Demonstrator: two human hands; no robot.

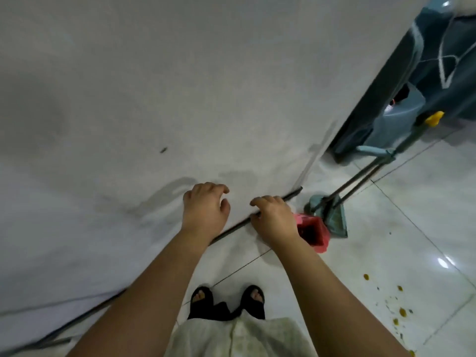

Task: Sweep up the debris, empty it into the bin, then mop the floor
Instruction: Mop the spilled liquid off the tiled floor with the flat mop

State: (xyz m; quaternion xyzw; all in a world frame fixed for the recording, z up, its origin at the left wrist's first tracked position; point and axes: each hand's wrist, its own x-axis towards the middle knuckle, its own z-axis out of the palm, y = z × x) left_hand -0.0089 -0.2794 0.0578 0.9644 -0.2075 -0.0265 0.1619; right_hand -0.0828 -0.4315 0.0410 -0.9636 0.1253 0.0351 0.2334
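Left hand: the left hand (pixel 206 210) hangs in front of the wall (pixel 128 99), fingers loosely curled, holding nothing.
Right hand: the right hand (pixel 273 220) is just beside it at 3 o'clock, fingers also loosely bent and holding nothing, over the dark skirting strip (pixel 292 194).
Debris: yellow-brown bits of debris (pixel 400 311) lie scattered on the glossy tiled floor (pixel 386 240) at 4 o'clock of the hands, well apart from them.
Bin: a small red bin (pixel 313 234) stands on the floor, just beyond the right hand at 3 o'clock.
Dustpan: a teal dustpan (pixel 333 219) touches the bin's far side; two thin poles (pixel 360 177) rise from it towards 1 o'clock.
Markings: teal cloth (pixel 438 60) at 1 o'clock bears white lines, too blurred to say whether they are writing.
Nearby: a yellow piece (pixel 435 117) sits near the poles' upper end.
Feet: black sandals (pixel 253 300) at 6 o'clock, above a pale garment (pixel 231 338).
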